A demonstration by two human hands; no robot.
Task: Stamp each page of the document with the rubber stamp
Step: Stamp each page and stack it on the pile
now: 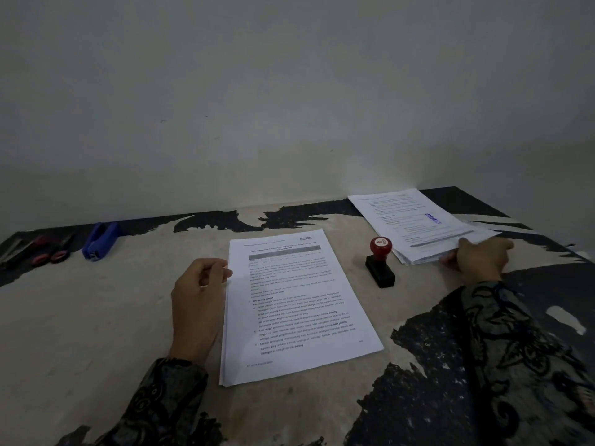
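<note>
A stack of printed pages [299, 304] lies in the middle of the table. My left hand [198, 294] rests at its left edge with loosely curled fingers that touch the paper's border. The rubber stamp [380, 262], black base with a red knob, stands upright just right of this stack, with no hand on it. A second pile of pages [415, 220] sits at the back right, and its top sheet carries a blue stamp mark [433, 218]. My right hand [479, 257] grips this pile's near edge, thumb on top.
A blue stapler [99, 241] and red-handled scissors [48, 252] lie at the far left of the worn, black-and-beige table [96, 317]. A plain wall rises right behind the table. Patterned sleeves cover both forearms.
</note>
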